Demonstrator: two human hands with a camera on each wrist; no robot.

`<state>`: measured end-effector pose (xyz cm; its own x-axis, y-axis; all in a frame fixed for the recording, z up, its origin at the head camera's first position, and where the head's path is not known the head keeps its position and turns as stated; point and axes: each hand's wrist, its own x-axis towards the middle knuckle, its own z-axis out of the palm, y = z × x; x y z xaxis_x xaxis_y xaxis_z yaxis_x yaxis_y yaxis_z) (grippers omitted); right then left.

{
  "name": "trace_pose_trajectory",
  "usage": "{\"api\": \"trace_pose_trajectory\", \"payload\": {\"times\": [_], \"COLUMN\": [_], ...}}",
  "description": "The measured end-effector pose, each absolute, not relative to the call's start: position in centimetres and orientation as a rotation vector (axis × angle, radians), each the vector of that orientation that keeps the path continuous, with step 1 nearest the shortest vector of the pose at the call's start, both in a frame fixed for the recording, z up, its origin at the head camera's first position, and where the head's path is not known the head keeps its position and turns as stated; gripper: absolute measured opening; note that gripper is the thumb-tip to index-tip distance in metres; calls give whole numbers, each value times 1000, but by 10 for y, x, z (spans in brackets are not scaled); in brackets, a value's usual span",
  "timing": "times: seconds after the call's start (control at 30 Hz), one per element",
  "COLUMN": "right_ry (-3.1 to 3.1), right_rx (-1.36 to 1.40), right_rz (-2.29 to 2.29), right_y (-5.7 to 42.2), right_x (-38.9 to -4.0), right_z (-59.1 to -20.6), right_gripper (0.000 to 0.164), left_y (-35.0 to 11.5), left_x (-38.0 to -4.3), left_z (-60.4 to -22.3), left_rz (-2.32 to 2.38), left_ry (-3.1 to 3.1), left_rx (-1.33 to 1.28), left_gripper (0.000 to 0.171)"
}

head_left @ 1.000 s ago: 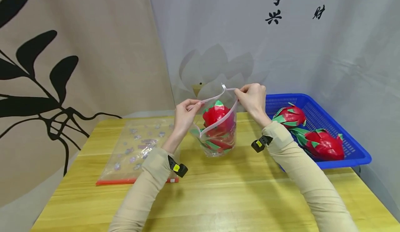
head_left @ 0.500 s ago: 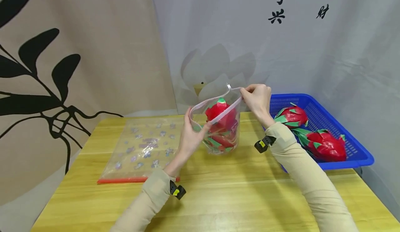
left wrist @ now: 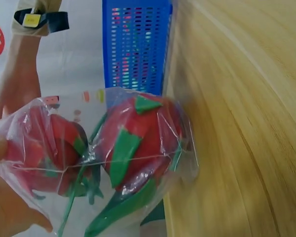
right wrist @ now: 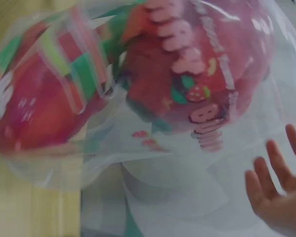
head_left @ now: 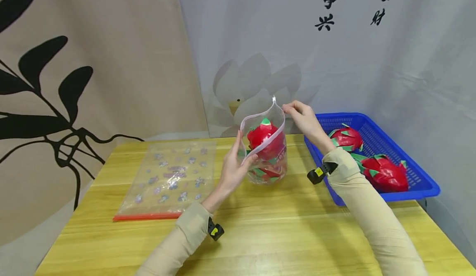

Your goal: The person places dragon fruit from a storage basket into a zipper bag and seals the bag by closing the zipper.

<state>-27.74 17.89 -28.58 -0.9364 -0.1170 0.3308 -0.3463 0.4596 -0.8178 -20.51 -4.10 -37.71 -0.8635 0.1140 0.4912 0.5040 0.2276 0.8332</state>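
A clear zip bag (head_left: pixel 277 165) with a pink-edged mouth stands upright on the table, its mouth gaping. Inside it are two red-and-green dragon fruits, one upper (head_left: pixel 261 134) and one lower (left wrist: pixel 138 143). My left hand (head_left: pixel 233 166) touches the bag's near left side, fingers and thumb extended and spread along the rim. On the far right, my right hand (head_left: pixel 304 117) has its fingertips right at the rim, below the white zip slider (head_left: pixel 274 99). In the right wrist view its fingers (right wrist: pixel 281 170) are spread and relaxed.
A blue plastic basket (head_left: pixel 405 160) at the right holds two more dragon fruits, one at the back (head_left: pixel 346 139) and one in front (head_left: pixel 384 174). A flat patterned bag with a red zip edge (head_left: pixel 148 217) lies left. A printed curtain (head_left: pixel 148 61) hangs behind the table.
My left hand has shifted from pinching the rim to spreading at the bag's near left side. The right hand has loosened its grip on the rim. The mouth gapes wider.
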Motion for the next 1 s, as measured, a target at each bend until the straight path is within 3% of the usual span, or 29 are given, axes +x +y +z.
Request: {"api": "trace_pose_trajectory", "payload": {"times": [0.23, 0.6, 0.77, 1.0], "right_ry": [-2584, -2473, -2342, -2191], "right_rx": [538, 540, 567, 458], "right_rz": [1721, 1725, 1750, 1736], "right_y": [183, 186, 185, 197], "right_x": [-306, -310, -307, -291], "right_z": [-289, -293, -290, -289], "right_gripper": [48, 24, 8, 9], "left_y": [-44, -55, -58, -73], "left_x": [-206, -211, -213, -215], "left_z": [-381, -387, -382, -359], "left_rz": [-1659, -1681, -1528, -1103], "left_ry": [-2226, -2269, -2320, -2358], "left_rx": [-672, -771, -835, -935], "left_gripper": [73, 41, 39, 39]}}
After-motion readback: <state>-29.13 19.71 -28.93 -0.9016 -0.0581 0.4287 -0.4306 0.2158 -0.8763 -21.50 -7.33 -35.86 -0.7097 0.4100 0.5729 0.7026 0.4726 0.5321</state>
